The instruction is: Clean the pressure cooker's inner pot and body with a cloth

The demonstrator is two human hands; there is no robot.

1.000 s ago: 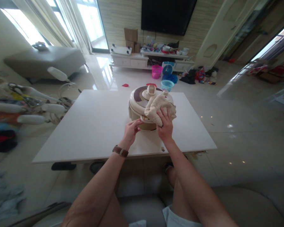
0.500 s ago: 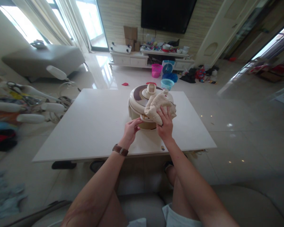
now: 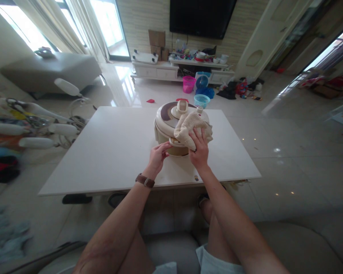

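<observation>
A cream electric pressure cooker (image 3: 163, 123) with a brown-topped lid stands upright on the white table (image 3: 117, 148). My left hand (image 3: 157, 155) grips the lip at the cooker's front, its fingers closed against the edge and the thumb below. A beige cloth (image 3: 185, 131) is bunched over the lid's right front side. My right hand (image 3: 199, 148) presses down on this cloth and grasps it, fingers bent across it. The cloth hides the part of the lid beneath it.
A small sticker (image 3: 196, 177) lies at the table's near edge. On the left, a white-armed lamp (image 3: 63, 129) lies close to the table. Past the far edge, a light-blue basket (image 3: 201, 101) and a pink bin (image 3: 188, 84) stand on the floor.
</observation>
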